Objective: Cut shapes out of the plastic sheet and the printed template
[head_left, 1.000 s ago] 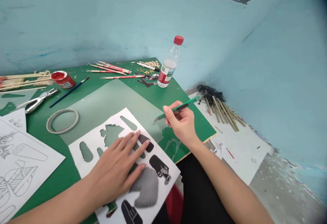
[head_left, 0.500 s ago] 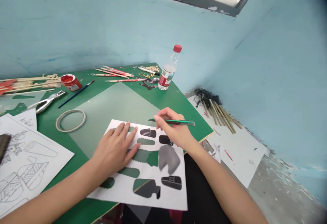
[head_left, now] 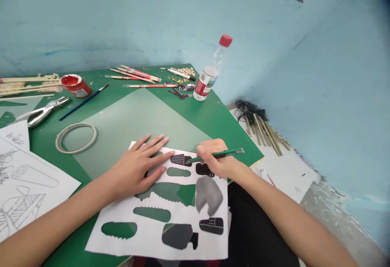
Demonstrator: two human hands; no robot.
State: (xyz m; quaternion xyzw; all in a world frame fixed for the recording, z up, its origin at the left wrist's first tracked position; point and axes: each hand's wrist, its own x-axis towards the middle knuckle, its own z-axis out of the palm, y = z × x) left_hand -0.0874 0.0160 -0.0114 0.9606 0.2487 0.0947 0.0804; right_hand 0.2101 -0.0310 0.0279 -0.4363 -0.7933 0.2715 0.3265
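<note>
A white paper sheet (head_left: 143,238) with cut-out holes and printed black and grey shapes lies at the near edge of the green table (head_left: 213,116). My left hand (head_left: 137,167) lies flat on the sheet's upper left part, fingers spread and stretched out. My right hand (head_left: 217,163) is closed round a thin green craft knife (head_left: 227,153). Its tip touches the black ribbed shape (head_left: 179,159) printed near the sheet's top edge.
A translucent cutting mat (head_left: 131,116) lies under the sheet. A tape ring (head_left: 76,137), pliers (head_left: 42,112), a red paint jar (head_left: 74,85), a brush (head_left: 82,102), sticks (head_left: 137,74) and a bottle (head_left: 211,72) stand further back. Line drawings (head_left: 24,189) lie left. Bamboo sticks (head_left: 265,131) lie on the floor.
The sheet has been turned and slid toward the table's near edge under my left hand. My right hand came down from the air and set the knife tip on the black ribbed shape.
</note>
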